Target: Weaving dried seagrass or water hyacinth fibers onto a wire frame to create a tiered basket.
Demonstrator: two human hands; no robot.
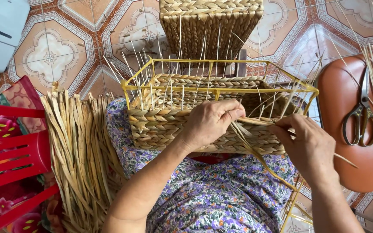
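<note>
Two hands work one half-woven basket (173,125) on one yellow wire frame (221,90). Left hand (210,123) and right hand (305,144) each pinch one braided strand (255,122). One pair of scissors (359,112) lies far right.

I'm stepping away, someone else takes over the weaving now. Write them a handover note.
Left hand: pinching a straw strand against the half-woven basket.
Right hand: gripping the same strand's other end.
Basket lies on the lap, on its yellow wire frame.
Done: lower rows of the near side braided.
Left: upper frame bare, thin stakes sticking up.
Supplies: straw bundle at left, scissors on the orange stool at right.
</note>
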